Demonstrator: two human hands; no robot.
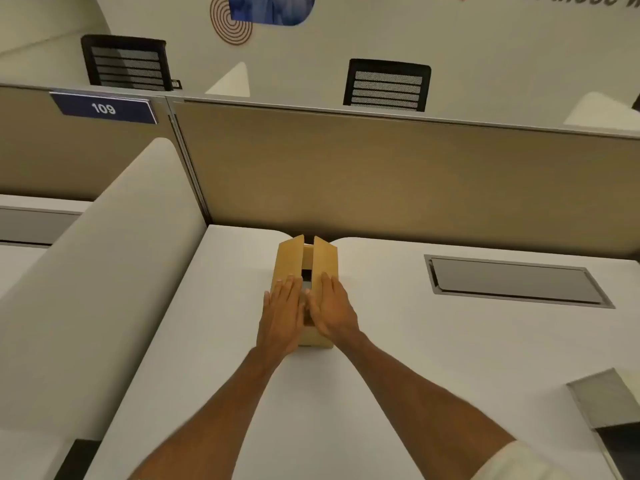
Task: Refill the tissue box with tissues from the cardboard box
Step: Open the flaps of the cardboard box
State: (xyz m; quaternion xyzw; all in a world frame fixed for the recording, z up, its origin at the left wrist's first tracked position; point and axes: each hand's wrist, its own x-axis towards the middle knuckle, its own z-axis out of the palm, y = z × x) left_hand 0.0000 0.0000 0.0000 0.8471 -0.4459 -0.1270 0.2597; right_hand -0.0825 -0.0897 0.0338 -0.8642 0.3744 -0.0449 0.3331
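Note:
A small brown cardboard box [294, 261] stands on the white desk [381, 358] near the tan partition. Its two top flaps are almost together, with a narrow dark gap between them. My left hand [282, 313] lies flat on the left flap, fingers straight. My right hand [332, 311] lies flat on the right flap in the same way. Both palms cover the near half of the box top. What is inside the box is hidden. At the desk's right edge sits a grey object [609, 400]; I cannot tell whether it is the tissue box.
A tan partition [415, 174] closes the far side of the desk. A grey cable hatch [516, 282] is set into the desk at the right. A curved white divider [104, 271] rises on the left. Two black mesh chairs [386, 86] stand behind the partition.

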